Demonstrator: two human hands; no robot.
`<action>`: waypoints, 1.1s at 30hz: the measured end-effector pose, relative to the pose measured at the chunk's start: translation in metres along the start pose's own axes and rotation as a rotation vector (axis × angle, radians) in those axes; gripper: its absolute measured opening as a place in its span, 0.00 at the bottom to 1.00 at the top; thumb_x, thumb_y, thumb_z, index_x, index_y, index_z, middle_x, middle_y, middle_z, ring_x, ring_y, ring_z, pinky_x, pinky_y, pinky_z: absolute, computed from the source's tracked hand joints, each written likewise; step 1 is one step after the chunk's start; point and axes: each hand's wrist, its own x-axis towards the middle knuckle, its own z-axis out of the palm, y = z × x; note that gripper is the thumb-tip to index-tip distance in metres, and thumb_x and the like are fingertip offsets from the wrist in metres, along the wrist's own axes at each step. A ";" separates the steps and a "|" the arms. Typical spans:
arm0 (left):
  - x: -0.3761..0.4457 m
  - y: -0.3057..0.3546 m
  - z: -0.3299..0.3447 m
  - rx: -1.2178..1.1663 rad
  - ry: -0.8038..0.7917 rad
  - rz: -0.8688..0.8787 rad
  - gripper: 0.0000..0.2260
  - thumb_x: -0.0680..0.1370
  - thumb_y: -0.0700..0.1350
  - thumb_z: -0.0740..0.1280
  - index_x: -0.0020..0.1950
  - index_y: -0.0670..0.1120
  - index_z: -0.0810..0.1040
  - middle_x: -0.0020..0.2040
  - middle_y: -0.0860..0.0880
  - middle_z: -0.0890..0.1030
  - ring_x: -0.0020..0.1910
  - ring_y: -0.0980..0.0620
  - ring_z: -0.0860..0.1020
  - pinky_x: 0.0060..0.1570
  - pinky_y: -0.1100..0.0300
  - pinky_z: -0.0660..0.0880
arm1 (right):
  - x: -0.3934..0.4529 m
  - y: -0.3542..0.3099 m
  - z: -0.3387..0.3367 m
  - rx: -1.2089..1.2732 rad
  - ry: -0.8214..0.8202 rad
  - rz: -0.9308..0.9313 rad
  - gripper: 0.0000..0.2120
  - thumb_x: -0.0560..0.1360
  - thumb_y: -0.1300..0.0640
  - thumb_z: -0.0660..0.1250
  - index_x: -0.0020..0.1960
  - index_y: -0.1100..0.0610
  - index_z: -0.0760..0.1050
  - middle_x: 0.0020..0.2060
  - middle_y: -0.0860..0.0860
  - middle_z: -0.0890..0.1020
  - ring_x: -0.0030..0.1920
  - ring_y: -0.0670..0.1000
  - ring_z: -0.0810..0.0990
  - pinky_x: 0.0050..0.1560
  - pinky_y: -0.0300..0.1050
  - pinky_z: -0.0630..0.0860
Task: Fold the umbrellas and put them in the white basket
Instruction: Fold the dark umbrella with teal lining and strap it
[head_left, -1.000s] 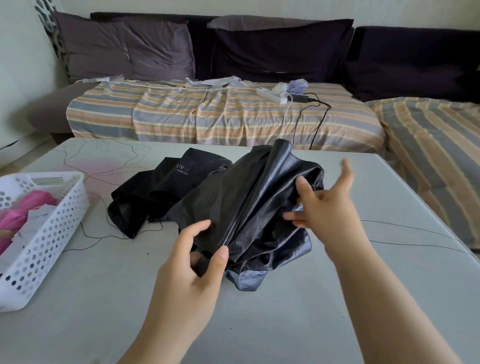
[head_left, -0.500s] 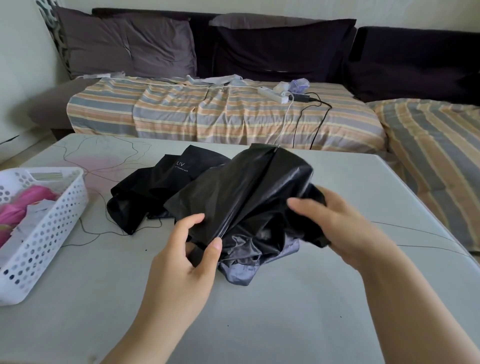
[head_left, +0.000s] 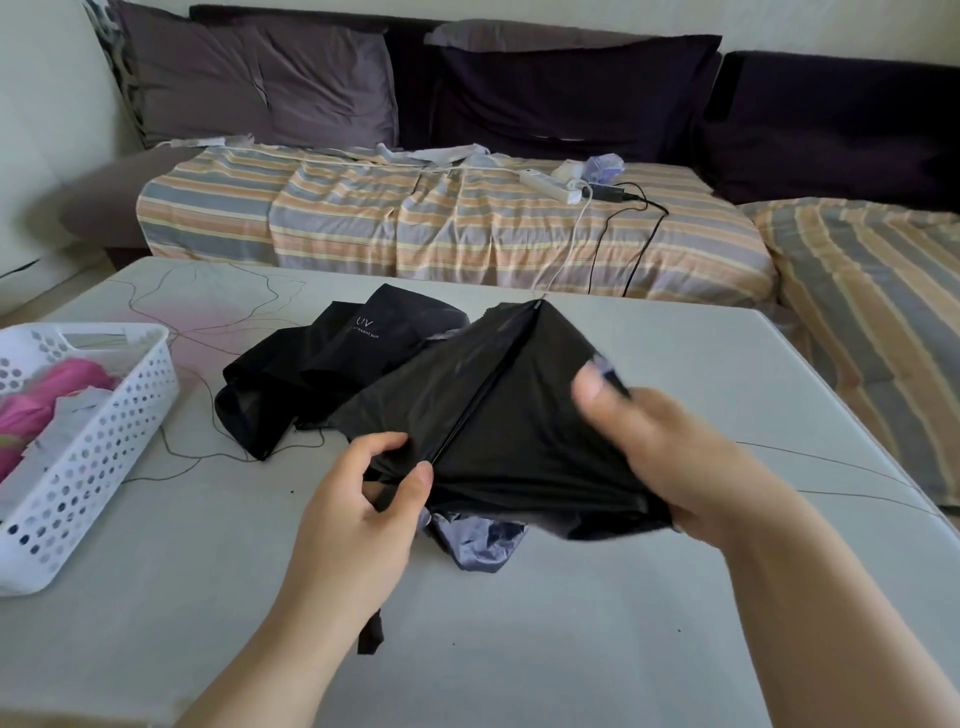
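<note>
the pale grey flat counter (head_left: 519, 649) carries everything. at its centre lies the crumpled black fabric umbrella (head_left: 519, 415), a rib running toward 12 o'clock, silvery lining showing at 6 o'clock. a 2nd black umbrella printed "uv" (head_left: 332, 374) touches it at 10 o'clock. the white perforated plastic basket (head_left: 104, 431) sits at 9 o'clock, pink fabric (head_left: 67, 379) inside. the left hand (head_left: 358, 514) pinches the canopy's near edge between thumb and fingers (head_left: 384, 447). the right hand (head_left: 675, 457), blurred, grips the canopy's 3 o'clock side, fingers curled under.
</note>
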 end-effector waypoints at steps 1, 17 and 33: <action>0.001 0.000 -0.001 0.008 0.011 0.001 0.09 0.75 0.52 0.66 0.54 0.60 0.74 0.27 0.52 0.75 0.28 0.53 0.73 0.32 0.58 0.68 | -0.003 0.002 -0.001 -0.225 -0.134 0.025 0.27 0.65 0.34 0.72 0.57 0.50 0.78 0.50 0.44 0.85 0.52 0.45 0.83 0.58 0.49 0.77; 0.004 0.000 -0.011 0.101 0.071 0.053 0.09 0.75 0.51 0.66 0.53 0.62 0.73 0.28 0.50 0.74 0.29 0.50 0.74 0.32 0.58 0.68 | 0.002 0.014 0.011 -0.179 -0.397 0.055 0.15 0.62 0.52 0.76 0.48 0.46 0.81 0.40 0.43 0.85 0.43 0.43 0.83 0.43 0.35 0.78; 0.007 0.001 -0.013 0.117 0.122 0.080 0.09 0.74 0.51 0.66 0.54 0.61 0.73 0.27 0.50 0.72 0.28 0.48 0.74 0.31 0.57 0.68 | 0.004 0.009 0.030 0.097 -0.158 0.108 0.05 0.72 0.49 0.71 0.43 0.50 0.79 0.34 0.43 0.84 0.35 0.41 0.82 0.34 0.35 0.76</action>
